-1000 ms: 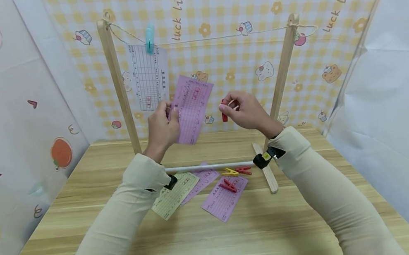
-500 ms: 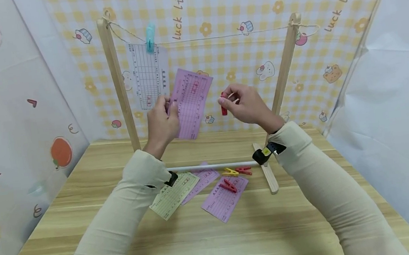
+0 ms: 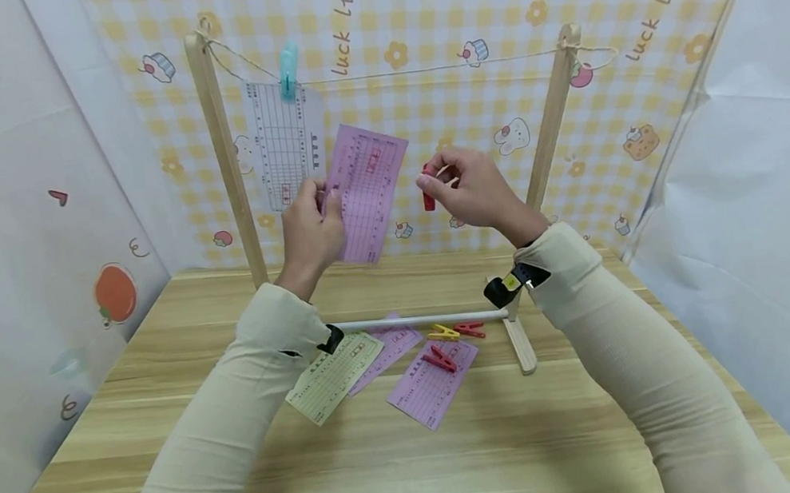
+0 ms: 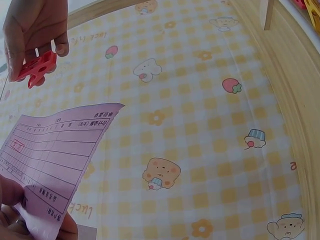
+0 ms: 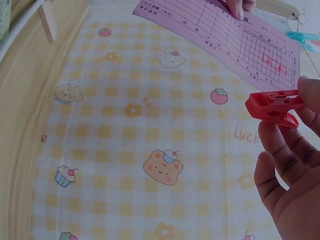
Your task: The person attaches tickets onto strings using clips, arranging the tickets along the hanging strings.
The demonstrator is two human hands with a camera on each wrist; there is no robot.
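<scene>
My left hand [image 3: 312,227] pinches a pink printed slip [image 3: 371,193] by its left edge, below the string [image 3: 420,71]. To its right, my right hand [image 3: 471,186] holds a red clothespin [image 3: 428,189] between thumb and fingers, a small gap away from the slip. The right wrist view shows the red clothespin [image 5: 275,105] up close, with the thumb on its handle end. A white printed slip [image 3: 283,142] hangs from the string at the left under a turquoise clothespin [image 3: 288,73]; my left hand overlaps its lower corner in the head view.
Wooden posts [image 3: 222,152] hold up the string, with a white rod [image 3: 424,320] low between them. On the table lie a yellow-green slip [image 3: 336,375], two pink slips, a yellow clothespin [image 3: 443,333] and two red ones, one red clothespin [image 3: 440,359] on the nearer pink slip.
Both hands have risen slightly, carrying the pink slip and the red clothespin up toward the string. Both holds stay the same.
</scene>
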